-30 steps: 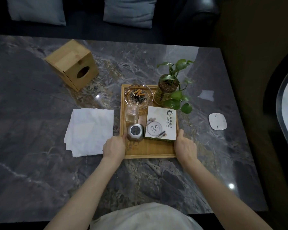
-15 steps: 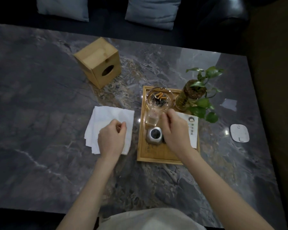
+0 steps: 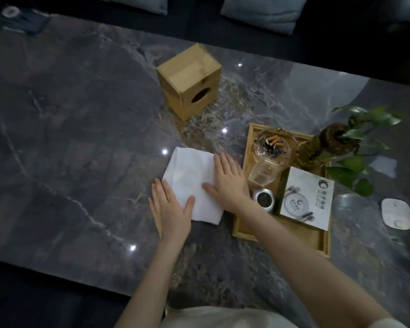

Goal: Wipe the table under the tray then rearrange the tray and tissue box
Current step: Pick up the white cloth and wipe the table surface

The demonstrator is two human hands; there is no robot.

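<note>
Both hands, left (image 3: pixel 171 207) and right (image 3: pixel 227 181), flat and open on the white folded cloth (image 3: pixel 189 181): press evenly, sliding toward the rectangular bamboo tray (image 3: pixel 282 235).

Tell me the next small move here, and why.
Probably gather the cloth into one hand: both the left hand and the right hand lie flat on it beside the tray, and nothing is gripped for wiping.

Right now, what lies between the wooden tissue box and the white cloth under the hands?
Nothing: in the head view, only bare marble table separates the tissue box from the cloth.
</note>
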